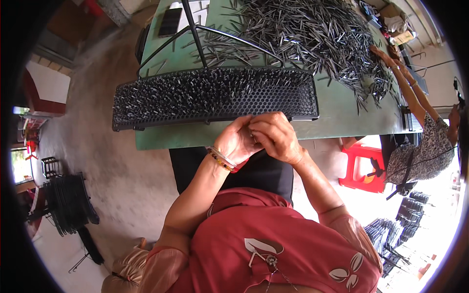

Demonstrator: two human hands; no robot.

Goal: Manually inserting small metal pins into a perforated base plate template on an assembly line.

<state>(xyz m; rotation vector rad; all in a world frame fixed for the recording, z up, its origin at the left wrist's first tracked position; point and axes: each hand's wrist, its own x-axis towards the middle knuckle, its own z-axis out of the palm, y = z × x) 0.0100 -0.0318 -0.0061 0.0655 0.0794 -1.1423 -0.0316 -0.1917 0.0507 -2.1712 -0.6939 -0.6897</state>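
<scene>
My left hand is turned palm up with its fingers curled, a bracelet and a beaded string at its wrist. My right hand is closed against the left fingertips. Whatever lies between them is hidden. Just beyond both hands is a long black perforated tray with a honeycomb of holes. Small dark upright pieces fill its left and middle holes; the holes at its right end show bare. Thin black rods rise from the tray's far edge to a black wire frame.
A heap of thin dark strips covers the far green table. At the right, a co-worker's arms reach to the heap, near a red stool. A dark phone-like slab lies far left. Stacked black parts stand left.
</scene>
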